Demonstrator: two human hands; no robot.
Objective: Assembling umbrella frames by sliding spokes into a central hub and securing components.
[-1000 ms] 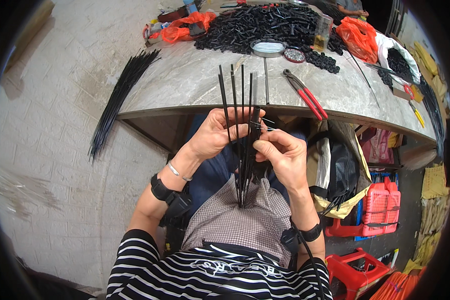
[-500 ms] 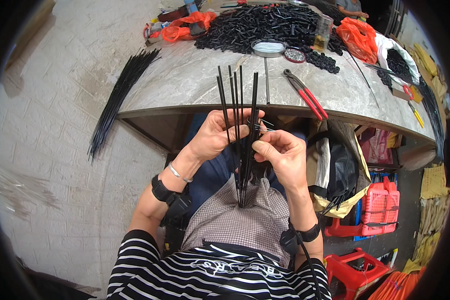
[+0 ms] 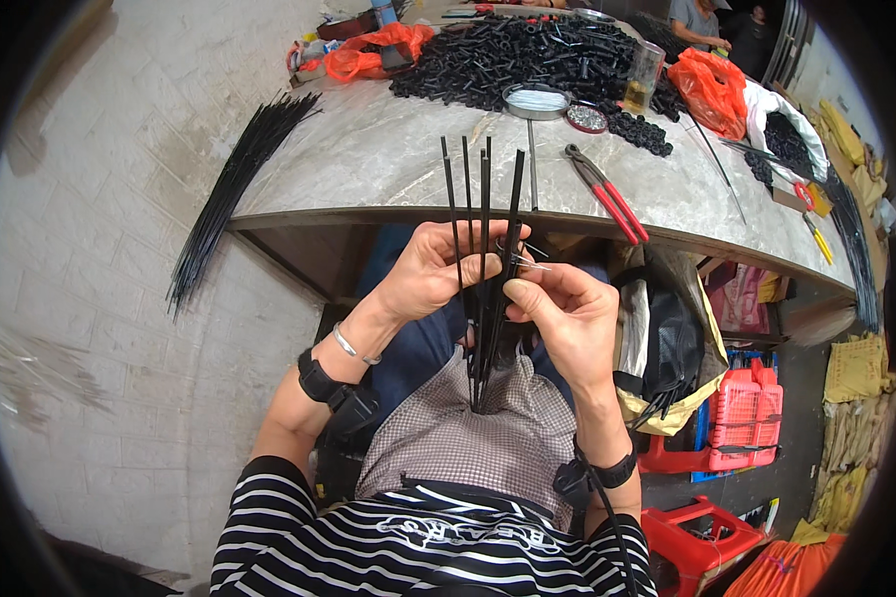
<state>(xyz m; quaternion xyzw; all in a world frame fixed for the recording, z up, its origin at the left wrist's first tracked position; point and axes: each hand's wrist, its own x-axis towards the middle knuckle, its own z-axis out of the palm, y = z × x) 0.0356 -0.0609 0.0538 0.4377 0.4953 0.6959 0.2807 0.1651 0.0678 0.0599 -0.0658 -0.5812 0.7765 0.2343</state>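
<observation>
Since a second ago: thin black rods (image 3: 484,269) drawn a little closer together, upper tips still fanned, bundle still upright over the lap. Nearest: checked cloth (image 3: 468,438) across the lap, lower rod ends resting against it. Just above: left hand (image 3: 433,271) curled around the bundle from the left, fingers closed on the rods; right hand (image 3: 565,316) beside it, thumb and forefinger pinching a fine pale wire (image 3: 530,261) against the rods. Beyond the hands: edge of the grey stone counter (image 3: 388,159), with red-handled pliers (image 3: 607,194) lying near that edge to the right. Off to the left: long sheaf of black rods (image 3: 231,184) overhanging the counter. Farthest: heap of small black tubes (image 3: 528,55), round metal tin (image 3: 536,99), orange plastic bags (image 3: 712,85).
</observation>
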